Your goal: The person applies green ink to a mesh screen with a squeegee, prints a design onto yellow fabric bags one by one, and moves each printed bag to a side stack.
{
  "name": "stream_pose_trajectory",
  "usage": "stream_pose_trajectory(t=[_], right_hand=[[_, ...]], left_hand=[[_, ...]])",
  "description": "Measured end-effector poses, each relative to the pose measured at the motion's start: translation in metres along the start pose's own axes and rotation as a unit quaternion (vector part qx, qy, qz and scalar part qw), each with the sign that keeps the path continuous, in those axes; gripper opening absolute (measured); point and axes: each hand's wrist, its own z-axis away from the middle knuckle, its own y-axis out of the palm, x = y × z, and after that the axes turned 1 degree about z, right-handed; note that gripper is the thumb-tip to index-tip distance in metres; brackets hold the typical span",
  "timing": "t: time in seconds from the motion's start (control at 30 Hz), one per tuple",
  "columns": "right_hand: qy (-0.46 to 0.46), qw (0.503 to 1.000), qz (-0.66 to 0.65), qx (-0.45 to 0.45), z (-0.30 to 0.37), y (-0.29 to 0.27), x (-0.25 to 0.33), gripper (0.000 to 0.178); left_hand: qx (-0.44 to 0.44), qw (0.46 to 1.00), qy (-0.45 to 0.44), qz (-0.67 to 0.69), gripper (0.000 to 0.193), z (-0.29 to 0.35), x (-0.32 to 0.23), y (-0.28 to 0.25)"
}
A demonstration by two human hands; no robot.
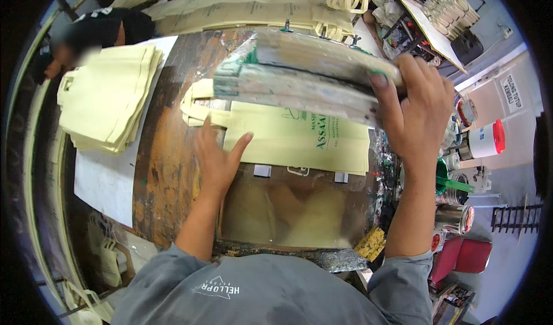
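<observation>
A pale yellow cloth bag with green print lies flat on the worn worktable. Its handles stretch out to the left. Over its far part, a printing screen frame is tilted up, blurred and smeared with green ink. My right hand grips the frame's right end, thumb on the near side. Whether those fingers also hold a squeegee, I cannot tell. Beside the bag handles is my left hand, its fingers apart and holding nothing; the fingertips are slightly blurred.
A stack of yellow bags rests on a white board at left, near another person. Clamps line the table's far edge. Paint tins and a white tub with red lid stand right. A yellow sponge lies at the near-right corner.
</observation>
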Motion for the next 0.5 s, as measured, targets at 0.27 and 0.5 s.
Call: stream_pose_trajectory(t=[0.27,0.5], right_hand=[[0.023,0.999,-0.024,-0.033,-0.020,-0.001,-0.011,0.054],[0.025,0.999,-0.024,-0.028,-0.022,-0.001,-0.015,0.061]], left_hand=[[0.062,0.995,-0.073,-0.027,0.037,0.001,0.048,0.015],[-0.002,0.984,0.147,-0.096,0.027,-0.074,0.036,-0.019]])
